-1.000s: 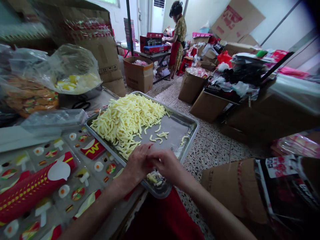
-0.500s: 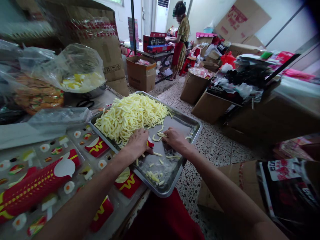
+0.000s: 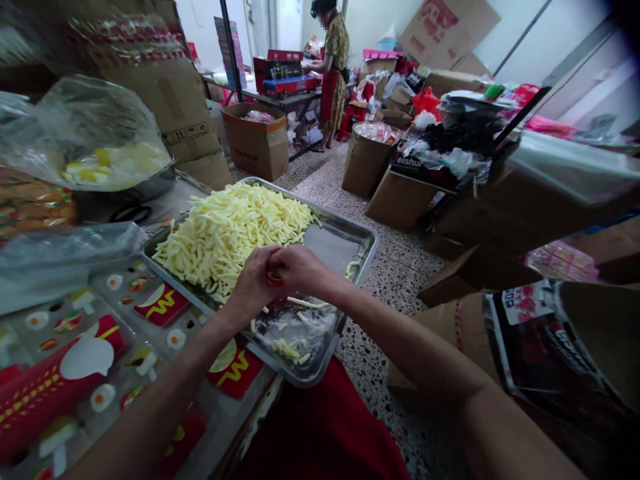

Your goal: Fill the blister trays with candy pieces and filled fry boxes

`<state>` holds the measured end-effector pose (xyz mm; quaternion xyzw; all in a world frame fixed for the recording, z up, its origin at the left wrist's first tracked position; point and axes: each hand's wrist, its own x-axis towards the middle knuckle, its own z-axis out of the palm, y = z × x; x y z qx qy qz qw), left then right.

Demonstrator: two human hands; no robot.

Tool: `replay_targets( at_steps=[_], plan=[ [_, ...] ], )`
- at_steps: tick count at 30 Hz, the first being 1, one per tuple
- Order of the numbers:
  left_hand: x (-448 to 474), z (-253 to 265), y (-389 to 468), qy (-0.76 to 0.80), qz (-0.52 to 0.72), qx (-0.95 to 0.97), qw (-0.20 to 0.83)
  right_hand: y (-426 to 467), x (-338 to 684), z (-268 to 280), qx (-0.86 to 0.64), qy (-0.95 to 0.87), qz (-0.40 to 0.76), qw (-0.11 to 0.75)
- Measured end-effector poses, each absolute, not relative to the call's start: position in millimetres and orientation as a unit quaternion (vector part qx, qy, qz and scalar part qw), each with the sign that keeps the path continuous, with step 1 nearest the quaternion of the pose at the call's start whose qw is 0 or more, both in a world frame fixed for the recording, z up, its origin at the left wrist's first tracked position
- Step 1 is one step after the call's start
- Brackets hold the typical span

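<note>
My left hand (image 3: pixel 251 283) is closed around a small red fry carton (image 3: pixel 275 279); just a sliver of red shows between my hands. Curled over the carton's top, my right hand (image 3: pixel 301 268) meets the left, and whatever its fingers hold is hidden. Both hands are above a metal tray (image 3: pixel 371 241). A big heap of pale yellow toy-like fries (image 3: pixel 235 230) fills the tray's far left part. Loose fries and short broken bits (image 3: pixel 290 349) lie at its near end.
Left of the tray, plastic sheets hold flat red cartons (image 3: pixel 236 370) and small food pieces, beside a stack of nested red cartons (image 3: pixel 55 387). Behind stands a bagged metal bowl (image 3: pixel 145 185). Cardboard boxes (image 3: pixel 257 140) crowd the floor; a person (image 3: pixel 334 67) works at a far table.
My right hand has left the loose fries on the tray and moved left to my left hand, now covering the carton's top. The camera view has shifted somewhat to the right.
</note>
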<state>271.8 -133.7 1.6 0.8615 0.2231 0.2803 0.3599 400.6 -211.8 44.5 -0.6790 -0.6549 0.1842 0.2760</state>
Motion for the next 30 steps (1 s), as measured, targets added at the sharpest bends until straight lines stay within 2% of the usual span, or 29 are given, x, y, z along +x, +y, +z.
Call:
replay_targets(
  at_steps=[4,7,9,12,14,20,26,30],
  plan=[
    [275,9,-146,0.247,0.299,0.797,0.463,-217,407,68,-0.702,-0.613,0.117,0.344],
    [275,10,-146,0.259,0.306,0.781,0.479,-243,429,73,-0.698,-0.618,0.104,0.348],
    [268,10,-142,0.285,0.304,0.785,0.458,-268,442,67,-0.735,-0.617,0.116,0.257],
    [252,11,-138,0.299,0.281,0.804,0.43,-296,447,51,-0.763,-0.626,0.154,0.044],
    [240,15,-135,0.291,0.263,0.82,0.418,-304,442,42,-0.769,-0.62,0.154,-0.018],
    [210,25,-131,0.314,0.274,0.834,0.363,-287,417,28,-0.792,-0.597,0.115,0.049],
    [199,22,-133,0.314,0.259,0.847,0.342,-261,390,6,-0.742,-0.667,0.06,0.01],
    [193,21,-133,0.307,0.246,0.854,0.341,-256,431,25,-0.754,-0.655,0.046,-0.008]
  ],
)
